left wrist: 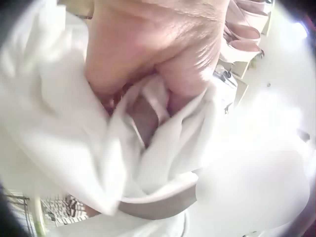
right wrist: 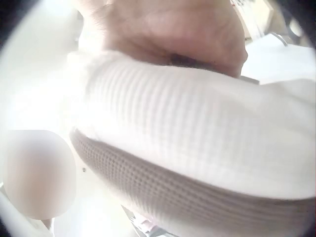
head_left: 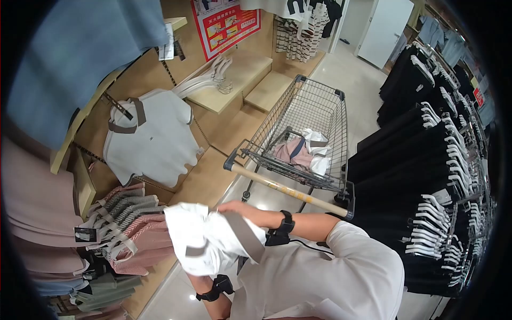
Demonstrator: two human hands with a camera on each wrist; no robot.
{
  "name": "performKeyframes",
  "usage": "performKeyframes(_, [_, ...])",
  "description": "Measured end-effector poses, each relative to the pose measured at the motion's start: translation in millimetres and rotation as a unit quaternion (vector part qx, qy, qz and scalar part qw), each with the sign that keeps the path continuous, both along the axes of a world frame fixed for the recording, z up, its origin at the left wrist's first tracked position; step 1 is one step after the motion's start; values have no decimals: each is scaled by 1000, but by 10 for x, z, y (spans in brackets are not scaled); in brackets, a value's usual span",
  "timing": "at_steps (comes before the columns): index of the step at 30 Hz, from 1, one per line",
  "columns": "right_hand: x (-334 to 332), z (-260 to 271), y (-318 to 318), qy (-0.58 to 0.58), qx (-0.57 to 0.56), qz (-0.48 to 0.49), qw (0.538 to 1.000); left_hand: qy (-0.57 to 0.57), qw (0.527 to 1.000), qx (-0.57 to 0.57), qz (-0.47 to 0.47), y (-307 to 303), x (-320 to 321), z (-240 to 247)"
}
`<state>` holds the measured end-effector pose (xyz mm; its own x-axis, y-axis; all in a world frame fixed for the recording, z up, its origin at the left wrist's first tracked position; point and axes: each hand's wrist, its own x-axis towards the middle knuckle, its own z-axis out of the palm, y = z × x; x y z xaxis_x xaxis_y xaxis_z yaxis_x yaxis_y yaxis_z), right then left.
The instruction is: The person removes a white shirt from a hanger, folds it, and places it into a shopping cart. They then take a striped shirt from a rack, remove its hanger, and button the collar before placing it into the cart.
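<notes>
A bunched white garment (head_left: 200,240) with taupe bands is held up in front of the body, left of the cart handle. My right hand (head_left: 240,210) grips its upper edge; in the right wrist view, the fingers of that hand (right wrist: 173,32) curl behind the white and taupe cloth (right wrist: 197,118). My left hand is hidden under the garment in the head view, where only its forearm and wrist strap show. The left wrist view shows the left hand (left wrist: 153,44) pinching gathered white cloth (left wrist: 168,148), its fingertips buried in the folds.
A wire shopping cart (head_left: 320,112) stands ahead, with pink and white clothes (head_left: 296,152) inside. Black garments (head_left: 394,154) on white hangers line the right. Along the left wall are a displayed white polo (head_left: 154,138), striped clothes (head_left: 125,213) and wooden shelves (head_left: 234,74).
</notes>
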<state>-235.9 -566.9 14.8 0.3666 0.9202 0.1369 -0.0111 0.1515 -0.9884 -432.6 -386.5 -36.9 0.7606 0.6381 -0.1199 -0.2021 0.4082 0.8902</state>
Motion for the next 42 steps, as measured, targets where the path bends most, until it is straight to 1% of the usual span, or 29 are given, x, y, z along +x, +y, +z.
performKeyframes(1, [128, 29, -136, -33, 7, -62, 997, 32, 995, 80, -43, -119, 205, 218])
performKeyframes(3, [307, 191, -478, 153, 96, -131, 975, 2, 979, 190, -79, -414, 413, 443])
performKeyframes(4, [487, 212, -667, 201, 127, -179, 955, -21, 984, 145, -98, -479, 484, 434])
performKeyframes(5, [631, 204, -866, 248, 156, -223, 930, 2, 988, 122, -96, -547, 515, 406])
performKeyframes(6, [677, 67, -904, 253, 152, -211, 932, 19, 991, 99, -93, -604, 493, 328])
performKeyframes(8, [1021, -172, -1448, 288, 130, -271, 909, 33, 994, 80, -64, -684, 438, 175])
performKeyframes(10, [1627, -361, -1951, 320, 100, -325, 885, 84, 993, 43, -76, -789, 351, 69])
performKeyframes(11, [1786, -520, -2289, 333, 83, -353, 870, 84, 994, 42, -55, -835, 321, 30])
performKeyframes(12, [1762, -770, -2812, 345, 66, -384, 854, 94, 994, 8, -57, -887, 283, -3])
performKeyframes(13, [1950, -889, -2990, 354, 48, -417, 836, 102, 993, -27, -61, -935, 258, -41])
performKeyframes(15, [2338, -1104, -3297, 367, 17, -488, 792, 112, 992, -18, -48, -992, 220, -85])
performKeyframes(16, [2581, -1170, -3270, 372, 2, -525, 765, 127, 990, -21, -53, -1013, 202, -85])
performKeyframes(20, [2927, -1673, -3656, 382, -53, -667, 637, 144, 988, -31, -43, -1023, 136, -58])
performKeyframes(21, [2947, -2365, -4397, 381, -54, -664, 641, 142, 989, -31, -38, -1011, 115, -64])
performKeyframes(22, [3326, -2774, -4459, 289, -147, -514, 794, 144, 989, -30, -32, -987, 113, -80])
performKeyframes(23, [3165, -2423, -4079, 404, -136, -636, 644, 148, 988, -30, -27, -969, 87, -95])
performKeyframes(25, [3098, -2453, -3998, 384, -119, -676, 618, 147, 988, -34, -15, -925, 48, -140])
performKeyframes(26, [3145, -2439, -3933, 381, -119, -674, 622, 149, 988, -38, -8, -895, 30, -164])
performKeyframes(29, [3104, -2090, -3496, 394, -141, -632, 653, 156, 986, -56, 9, -797, -21, -220])
performKeyframes(31, [2992, -1711, -3016, 426, -86, -500, 749, 173, 984, -41, 8, -659, -109, -404])
performKeyframes(32, [2881, -1447, -2668, 390, -97, -490, 774, 191, 981, -22, 2, -569, -137, -508])
performKeyframes(33, [2804, -1258, -2335, 386, -96, -486, 778, 187, 982, -23, 6, -483, -167, -576])
performKeyframes(34, [2724, -1105, -2027, 341, -101, -456, 816, 274, 953, 128, -3, -396, -206, -636])
performKeyframes(35, [2629, -943, -1710, 295, -105, -424, 850, 353, 894, 275, -11, -305, -245, -705])
performKeyframes(36, [2505, -755, -1366, 247, -114, -395, 877, 349, 896, 276, -7, -198, -304, -807])
performKeyframes(38, [2252, -466, -674, 161, -132, -333, 919, 372, 859, 352, -24, 13, -461, -1049])
performKeyframes(39, [2136, -381, -339, 124, -142, -300, 935, 371, 860, 351, -19, 89, -528, -1170])
performKeyframes(41, [1935, -292, 304, 22, -199, -256, 946, 378, 891, 252, -15, 301, -644, -1331])
performKeyframes(42, [1938, -409, 558, -65, -220, -221, 948, 377, 891, 252, -14, 363, -687, -1343])
